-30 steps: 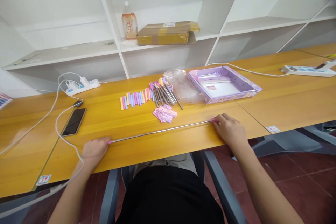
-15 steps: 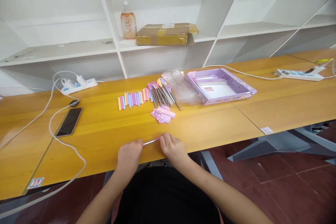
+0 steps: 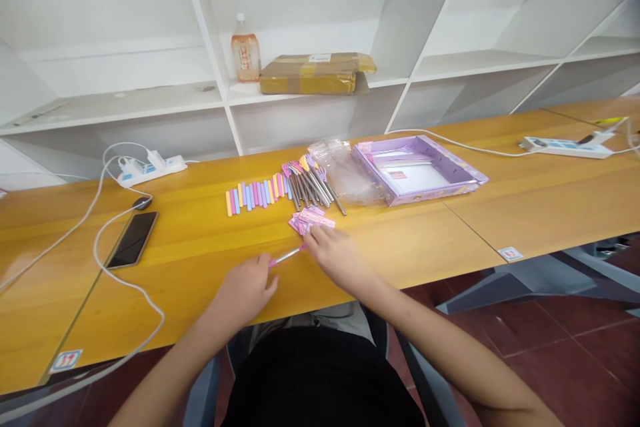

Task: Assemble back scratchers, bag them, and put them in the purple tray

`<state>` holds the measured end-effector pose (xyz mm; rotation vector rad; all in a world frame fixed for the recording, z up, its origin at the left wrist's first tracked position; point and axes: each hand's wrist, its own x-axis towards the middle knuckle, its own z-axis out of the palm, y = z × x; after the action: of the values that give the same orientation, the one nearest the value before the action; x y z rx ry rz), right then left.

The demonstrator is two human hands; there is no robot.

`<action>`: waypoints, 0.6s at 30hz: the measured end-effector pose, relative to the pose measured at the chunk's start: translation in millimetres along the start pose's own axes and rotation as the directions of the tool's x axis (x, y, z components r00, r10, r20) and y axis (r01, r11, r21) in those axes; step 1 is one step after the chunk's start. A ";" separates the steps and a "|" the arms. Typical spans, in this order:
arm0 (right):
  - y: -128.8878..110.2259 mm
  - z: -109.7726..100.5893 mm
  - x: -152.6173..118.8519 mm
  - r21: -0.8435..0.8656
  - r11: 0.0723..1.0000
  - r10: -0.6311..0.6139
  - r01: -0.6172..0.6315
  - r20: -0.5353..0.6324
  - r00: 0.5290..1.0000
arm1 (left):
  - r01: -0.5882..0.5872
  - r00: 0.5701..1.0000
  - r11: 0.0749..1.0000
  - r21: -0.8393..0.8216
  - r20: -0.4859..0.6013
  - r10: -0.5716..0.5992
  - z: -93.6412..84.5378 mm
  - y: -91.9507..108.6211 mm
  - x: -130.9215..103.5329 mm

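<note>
Between my hands is a slim rod (image 3: pixel 288 255) with pink ends and a silver middle, perhaps a small back scratcher. My left hand (image 3: pixel 247 290) has its fingers around the near pink end, its thumb standing apart. My right hand (image 3: pixel 335 255), slightly blurred, closes over the far end, hiding it. Just beyond its fingers lie pink printed cards (image 3: pixel 313 216), partly covered. Behind them is a pile of metal rods (image 3: pixel 314 187) with colourful hand-shaped heads. To its left, pastel sticks (image 3: pixel 256 193) lie side by side in a row.
A purple open box (image 3: pixel 425 197) and clear plastic wrap (image 3: pixel 345 177) lie right of the pile. At left are a phone (image 3: pixel 133 240), a white cable and a power strip (image 3: pixel 153 170). Another power strip (image 3: pixel 567 147) lies far right. A bottle (image 3: pixel 245 57) and carton (image 3: pixel 310 77) stand on the shelf.
Both hands have moved up the table with the rod, the right one reaching the cards' edge. My left thumb has come away from the fingers. The view has tilted slightly.
</note>
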<state>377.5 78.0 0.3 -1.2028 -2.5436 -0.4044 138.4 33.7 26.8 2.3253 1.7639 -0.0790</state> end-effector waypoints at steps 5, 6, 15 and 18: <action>83.8 -1.7 66.6 0.291 0.953 -0.084 0.091 -0.035 0.996 | -0.069 0.992 0.939 -0.336 -0.125 0.029 -26.2 -38.2 58.2; 103.4 3.8 74.7 0.308 0.951 0.028 0.001 -0.090 0.996 | -0.057 0.988 0.884 -0.464 -0.152 -0.015 -24.1 -47.6 70.9; 200.4 94.0 55.2 0.018 0.741 0.666 -0.671 -0.141 0.732 | -0.192 0.897 0.275 -0.942 -0.282 -0.339 40.7 -73.3 112.7; 205.2 104.7 48.6 -0.045 0.764 0.639 -0.643 -0.080 0.765 | -0.216 0.907 0.186 -0.958 -0.267 -0.324 45.6 -67.6 110.9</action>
<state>493.3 276.3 -51.6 -1.9457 -1.8966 -0.3489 108.7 146.2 -46.7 1.2303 1.2667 1.2965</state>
